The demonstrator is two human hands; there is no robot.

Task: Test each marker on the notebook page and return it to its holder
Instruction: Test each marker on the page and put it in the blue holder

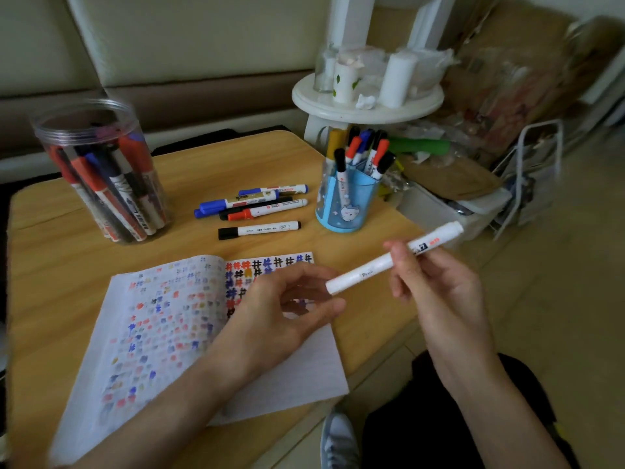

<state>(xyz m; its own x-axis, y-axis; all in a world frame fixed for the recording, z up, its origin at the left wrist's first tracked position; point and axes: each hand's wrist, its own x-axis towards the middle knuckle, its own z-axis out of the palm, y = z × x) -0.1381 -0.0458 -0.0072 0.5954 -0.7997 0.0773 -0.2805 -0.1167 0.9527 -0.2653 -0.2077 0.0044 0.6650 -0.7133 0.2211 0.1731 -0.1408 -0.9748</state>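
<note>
My right hand (436,282) grips a white marker (372,265) by its middle and holds it slantwise above the table's right edge. My left hand (284,306) hovers over the open notebook (162,333). Its thumb and index finger curve loosely around the marker's lower end with a gap on both sides. The notebook pages are full of coloured test marks. A blue pen cup (348,201) with several markers stands at the right. A clear plastic jar (101,170) with many markers stands at the left.
Several loose markers (257,208) in blue, red and black lie between jar and cup on the wooden table (67,265). A white round stand (368,99) with jars and clutter rises behind the cup. Boxes and a wire rack fill the floor at the right.
</note>
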